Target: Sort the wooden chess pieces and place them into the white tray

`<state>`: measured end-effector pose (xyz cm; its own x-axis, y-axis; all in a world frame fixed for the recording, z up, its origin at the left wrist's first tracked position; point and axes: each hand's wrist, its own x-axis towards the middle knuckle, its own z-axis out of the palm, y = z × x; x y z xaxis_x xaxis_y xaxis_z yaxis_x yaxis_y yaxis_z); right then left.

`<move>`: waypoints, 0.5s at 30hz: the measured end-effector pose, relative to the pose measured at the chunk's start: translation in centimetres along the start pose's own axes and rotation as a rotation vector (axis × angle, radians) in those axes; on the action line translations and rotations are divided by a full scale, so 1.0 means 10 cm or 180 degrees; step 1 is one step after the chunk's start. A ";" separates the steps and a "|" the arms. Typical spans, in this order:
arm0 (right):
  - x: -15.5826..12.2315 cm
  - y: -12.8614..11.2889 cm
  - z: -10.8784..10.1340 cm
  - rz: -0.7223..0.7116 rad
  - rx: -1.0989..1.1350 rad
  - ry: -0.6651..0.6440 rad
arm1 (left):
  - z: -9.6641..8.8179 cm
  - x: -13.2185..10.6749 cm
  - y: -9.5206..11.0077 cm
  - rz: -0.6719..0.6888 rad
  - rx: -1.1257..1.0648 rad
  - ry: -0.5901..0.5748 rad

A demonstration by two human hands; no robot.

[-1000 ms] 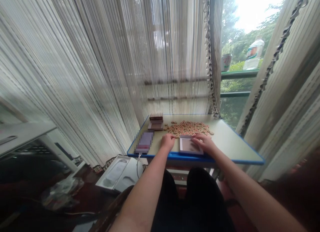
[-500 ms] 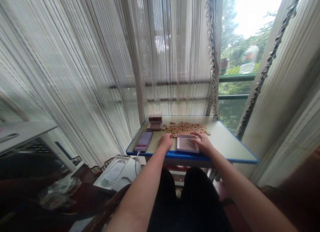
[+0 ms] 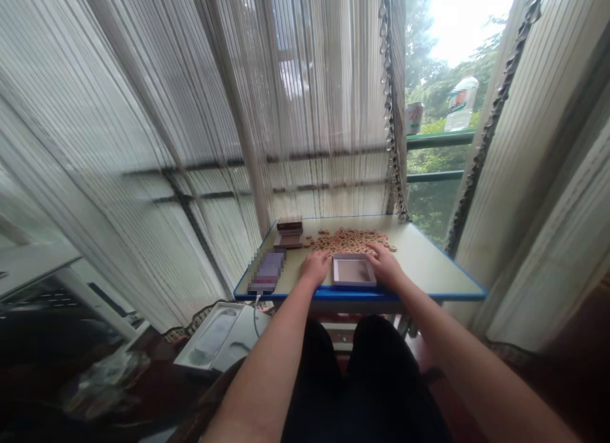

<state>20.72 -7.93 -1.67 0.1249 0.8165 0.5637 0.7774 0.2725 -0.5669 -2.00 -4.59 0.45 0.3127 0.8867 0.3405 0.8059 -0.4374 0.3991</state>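
A shallow open box [image 3: 353, 284] lies at the near edge of the small table, its inside bare. My left hand [image 3: 315, 268] rests left of it, fingers loosely bent, tips by the box's upper left corner. I cannot see anything held there. At the box's right side is my right hand [image 3: 385, 266], its thumb near the upper right corner and a finger stretched toward the loose pieces. Those small round wooden-looking pieces [image 3: 350, 239], reddish and tan, lie spread in a heap just beyond the box.
A second shallow box [image 3: 288, 239] and a dark box [image 3: 290, 223] sit at the table's back left. A blurred phone [image 3: 267, 271] with a white cable lies at the left edge. Below stands an open white carton [image 3: 210, 338]. Curtains [image 3: 324, 112] hang behind the table [image 3: 438, 265].
My right hand has drawn back from over the box's inside to its right edge. My left hand has hardly moved. The view has shifted slightly.
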 end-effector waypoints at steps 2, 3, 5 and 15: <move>-0.02 -0.03 -0.04 -0.0046 0.0253 -0.0393 | 0.00 0.00 0.02 -0.0018 -0.0035 -0.0006; -0.03 -0.04 -0.05 -0.0083 0.0344 -0.0540 | 0.00 -0.01 0.03 -0.0022 -0.0041 -0.0016; -0.04 -0.06 -0.06 -0.0174 0.0435 -0.0597 | 0.00 0.00 0.03 -0.0006 -0.0059 -0.0010; -0.05 -0.10 -0.05 -0.0288 0.0507 -0.0607 | 0.07 0.05 0.04 -0.0138 0.0234 -0.0107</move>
<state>20.14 -8.82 -1.06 -0.0709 0.8621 0.5018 0.6714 0.4133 -0.6151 -1.19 -4.19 0.22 0.2923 0.9097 0.2949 0.8534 -0.3873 0.3488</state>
